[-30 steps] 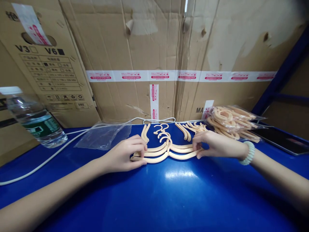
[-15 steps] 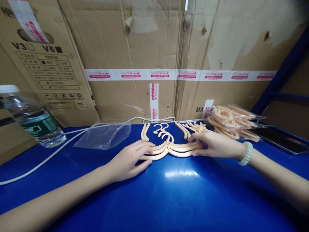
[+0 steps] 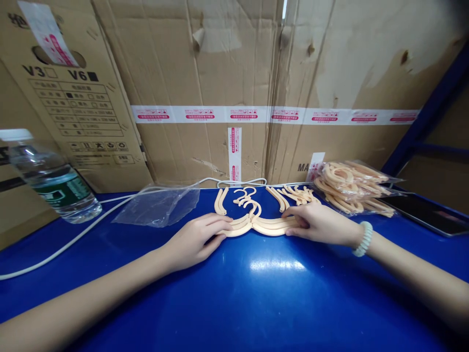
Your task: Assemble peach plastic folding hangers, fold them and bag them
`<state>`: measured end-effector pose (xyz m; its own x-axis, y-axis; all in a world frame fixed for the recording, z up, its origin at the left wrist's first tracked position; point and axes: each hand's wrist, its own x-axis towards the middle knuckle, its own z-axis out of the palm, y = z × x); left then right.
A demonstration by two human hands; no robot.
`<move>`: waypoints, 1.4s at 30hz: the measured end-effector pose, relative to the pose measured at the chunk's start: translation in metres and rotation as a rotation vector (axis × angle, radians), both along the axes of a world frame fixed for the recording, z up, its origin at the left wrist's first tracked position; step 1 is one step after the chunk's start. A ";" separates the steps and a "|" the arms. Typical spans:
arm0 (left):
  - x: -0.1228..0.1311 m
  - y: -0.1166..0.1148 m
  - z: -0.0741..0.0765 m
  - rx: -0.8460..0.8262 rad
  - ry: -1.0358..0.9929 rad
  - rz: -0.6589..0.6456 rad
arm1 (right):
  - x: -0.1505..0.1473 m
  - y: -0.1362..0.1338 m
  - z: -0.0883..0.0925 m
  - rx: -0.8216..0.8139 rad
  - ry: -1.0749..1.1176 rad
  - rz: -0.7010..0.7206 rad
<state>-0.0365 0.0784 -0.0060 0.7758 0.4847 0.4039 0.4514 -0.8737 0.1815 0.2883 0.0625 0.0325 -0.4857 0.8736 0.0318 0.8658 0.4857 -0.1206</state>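
Note:
Cream-coloured clothes hangers (image 3: 269, 228) lie stacked together on the blue table (image 3: 271, 298), their hooks pointing away from me. My left hand (image 3: 200, 239) is closed round the left ends of their arms, thumb in front and fingers behind. At the right ends, my right hand (image 3: 315, 224) pinches the arms the same way; a pale beaded bracelet is on that wrist. Beyond the stack lie loose hooks (image 3: 245, 195), a few curved arm pieces (image 3: 221, 201) on the left and more arm pieces (image 3: 278, 199) on the right.
Clear bags of cream hanger parts (image 3: 348, 188) are piled at the right, beside a dark phone (image 3: 428, 212). A flat plastic bag (image 3: 156, 205) and a white cable (image 3: 69, 249) lie at left, near a water bottle (image 3: 54, 181). Cardboard boxes (image 3: 205, 151) stand behind.
The hanger arms, spread a little apart before, are now pressed close together. Both my hands have moved slightly, the right one inward to the left, and the stack has shifted slightly left.

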 end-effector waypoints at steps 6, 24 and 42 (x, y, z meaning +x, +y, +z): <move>0.000 -0.003 -0.001 -0.009 -0.031 0.036 | -0.001 0.001 0.000 0.012 0.000 -0.013; -0.003 -0.001 0.000 -0.131 -0.222 0.172 | 0.014 0.003 0.009 -0.079 -0.006 -0.003; -0.013 0.024 -0.012 -0.137 -0.221 0.361 | 0.018 0.007 0.008 0.074 -0.058 -0.076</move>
<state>-0.0494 0.1022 -0.0178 0.4492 0.7693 0.4543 0.6606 -0.6283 0.4108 0.3062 0.0697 0.0404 -0.4210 0.9043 0.0713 0.9049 0.4241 -0.0350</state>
